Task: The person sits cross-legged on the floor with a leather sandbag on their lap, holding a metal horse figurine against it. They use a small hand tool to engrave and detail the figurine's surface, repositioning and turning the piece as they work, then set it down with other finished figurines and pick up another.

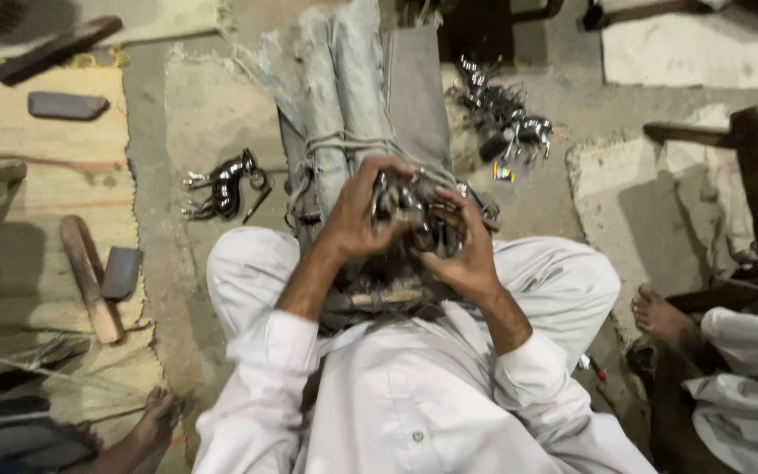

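I sit cross-legged on the floor in white clothes. Both hands grip a shiny dark metal animal figure pressed against the near end of a grey cloth-wrapped work block bound with cord. My left hand curls over the figure from the left and top. My right hand holds it from the right and below. Most of the figure is hidden by my fingers.
A finished shiny metal animal figure lies on the floor to the left. A heap of similar metal figures sits at back right. Wooden blocks and flat dark pieces lie on a mat at left. Another person's bare foot is at right, another foot at lower left.
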Motion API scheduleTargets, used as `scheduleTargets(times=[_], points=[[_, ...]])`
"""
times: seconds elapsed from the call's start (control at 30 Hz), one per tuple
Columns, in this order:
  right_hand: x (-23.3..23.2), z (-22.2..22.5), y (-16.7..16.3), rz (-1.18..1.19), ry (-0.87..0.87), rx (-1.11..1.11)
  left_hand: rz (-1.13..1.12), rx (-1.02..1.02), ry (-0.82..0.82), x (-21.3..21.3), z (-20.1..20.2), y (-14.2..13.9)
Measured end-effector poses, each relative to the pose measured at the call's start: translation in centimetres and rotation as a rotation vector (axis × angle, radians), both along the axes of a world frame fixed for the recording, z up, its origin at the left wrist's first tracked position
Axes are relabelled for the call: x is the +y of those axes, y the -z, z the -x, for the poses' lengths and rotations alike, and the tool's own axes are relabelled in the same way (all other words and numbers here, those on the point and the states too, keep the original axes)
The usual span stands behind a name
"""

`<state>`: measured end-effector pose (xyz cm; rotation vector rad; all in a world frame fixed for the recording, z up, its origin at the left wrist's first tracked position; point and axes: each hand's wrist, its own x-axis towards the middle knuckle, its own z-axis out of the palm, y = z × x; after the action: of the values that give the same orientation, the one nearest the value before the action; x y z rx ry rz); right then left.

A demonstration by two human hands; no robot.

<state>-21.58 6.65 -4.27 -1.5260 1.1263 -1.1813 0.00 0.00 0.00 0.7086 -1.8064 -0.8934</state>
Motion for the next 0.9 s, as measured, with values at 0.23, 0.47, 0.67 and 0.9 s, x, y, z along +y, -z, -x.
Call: scheduleTargets(times=[0.23, 0.47, 0.67, 0.9], points=[[-8.3, 1.4, -7.9, 0.162, -0.102, 0.367, -0.006, 0.047, -0.049, -1.8, -1.7, -4.7], [-11.5, -3.6, -10.3, 0.206, -0.103, 0.399, 0.007, 0.115, -0.442, 0.2, -3.8, -2.6], [-11.8, -3.9, -10.6, 0.13, 0.045, 0.078, -0.016, 0.124, -0.555, 0.6, -3.6, -1.0], [-12.2, -3.6, -10.8, 0.203, 0.136, 0.149, 0.037, 0.008, -0.513, 0.2, -2.7, -1.4]])
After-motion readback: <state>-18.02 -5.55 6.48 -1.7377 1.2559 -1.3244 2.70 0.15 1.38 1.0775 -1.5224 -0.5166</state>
